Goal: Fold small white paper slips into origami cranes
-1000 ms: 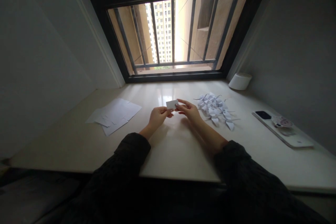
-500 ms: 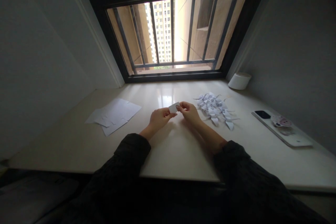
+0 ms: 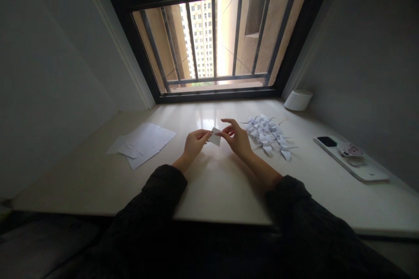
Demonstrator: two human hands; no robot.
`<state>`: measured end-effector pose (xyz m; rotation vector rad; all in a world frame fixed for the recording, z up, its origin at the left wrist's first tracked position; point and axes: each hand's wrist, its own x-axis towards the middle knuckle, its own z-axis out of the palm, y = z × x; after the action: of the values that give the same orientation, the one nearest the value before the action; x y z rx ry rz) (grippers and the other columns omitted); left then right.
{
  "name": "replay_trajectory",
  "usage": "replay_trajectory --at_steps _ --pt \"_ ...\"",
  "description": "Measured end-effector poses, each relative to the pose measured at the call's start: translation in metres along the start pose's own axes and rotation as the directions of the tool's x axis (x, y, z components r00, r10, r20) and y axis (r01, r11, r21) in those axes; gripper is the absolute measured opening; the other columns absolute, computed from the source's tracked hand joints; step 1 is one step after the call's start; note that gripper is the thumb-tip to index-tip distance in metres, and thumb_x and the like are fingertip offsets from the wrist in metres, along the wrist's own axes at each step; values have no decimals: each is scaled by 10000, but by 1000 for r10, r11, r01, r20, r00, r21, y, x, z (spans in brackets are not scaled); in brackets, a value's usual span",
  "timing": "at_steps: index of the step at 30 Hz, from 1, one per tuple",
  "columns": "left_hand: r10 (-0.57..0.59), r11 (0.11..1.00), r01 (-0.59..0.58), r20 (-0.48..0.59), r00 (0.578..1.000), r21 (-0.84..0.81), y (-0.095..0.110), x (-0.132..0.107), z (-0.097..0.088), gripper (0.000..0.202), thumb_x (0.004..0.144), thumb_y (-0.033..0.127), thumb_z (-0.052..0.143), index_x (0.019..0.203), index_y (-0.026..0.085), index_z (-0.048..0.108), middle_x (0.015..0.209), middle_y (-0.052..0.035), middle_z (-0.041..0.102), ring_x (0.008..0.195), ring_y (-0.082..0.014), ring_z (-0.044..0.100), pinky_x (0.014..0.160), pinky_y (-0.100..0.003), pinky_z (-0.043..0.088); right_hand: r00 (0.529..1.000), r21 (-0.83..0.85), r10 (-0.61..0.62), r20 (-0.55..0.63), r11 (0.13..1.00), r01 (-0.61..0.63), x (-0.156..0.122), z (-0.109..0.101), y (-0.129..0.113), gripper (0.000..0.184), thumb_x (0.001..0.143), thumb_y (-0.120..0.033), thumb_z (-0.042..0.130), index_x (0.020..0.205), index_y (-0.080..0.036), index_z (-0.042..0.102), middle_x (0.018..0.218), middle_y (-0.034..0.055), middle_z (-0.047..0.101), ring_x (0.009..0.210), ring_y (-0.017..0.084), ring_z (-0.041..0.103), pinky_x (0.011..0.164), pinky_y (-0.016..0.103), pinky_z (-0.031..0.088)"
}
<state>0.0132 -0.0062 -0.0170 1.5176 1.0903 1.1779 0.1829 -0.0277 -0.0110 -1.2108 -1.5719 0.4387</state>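
Both of my hands meet over the middle of the pale counter. A small folded piece of white paper is pinched between them, just above the surface. My left hand grips its left edge with thumb and fingers closed. My right hand holds the right edge with thumb and forefinger, its other fingers lifted and spread. A heap of several folded white paper figures lies just right of my right hand.
Loose white sheets lie on the counter to the left. A white phone with a small round object on it rests at the right. A white cylindrical object stands in the back right corner below the barred window.
The paper has turned from a flat rectangle held higher to a tilted, smaller fold held lower. My right fingers have spread and lifted.
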Motion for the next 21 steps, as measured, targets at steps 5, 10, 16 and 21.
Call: replay_trajectory --at_steps 5,10,16,21 --pt "-129 977 107 -110 986 -185 0 1 1 348 653 410 719 880 149 683 727 -47 690 659 -143 632 617 -255 495 996 80 -65 54 995 60 -2 6 -1 226 782 -347 622 988 -254 608 813 5 688 707 161 633 681 303 495" --pt "-172 950 119 -164 971 -288 -1 0 3 414 642 358 738 975 138 627 725 -51 682 659 -138 634 658 -274 505 997 107 -55 59 993 49 -4 11 5 196 789 -366 618 926 -243 685 873 29 690 751 168 625 709 318 485" --pt "-20 981 -4 -123 992 -192 6 -4 3 410 722 301 662 1109 202 570 800 -30 691 717 -138 632 636 -237 491 993 194 -87 83 978 69 -1 10 8 394 649 -398 749 1016 -270 686 952 38 690 831 191 606 741 341 473" --pt "152 988 -152 -8 988 -31 11 -6 1 310 798 316 580 1086 215 638 929 -47 694 796 -150 638 648 -230 491 995 315 23 96 948 -52 4 7 11 372 638 -410 751 977 -263 709 955 39 705 843 196 606 741 343 487"
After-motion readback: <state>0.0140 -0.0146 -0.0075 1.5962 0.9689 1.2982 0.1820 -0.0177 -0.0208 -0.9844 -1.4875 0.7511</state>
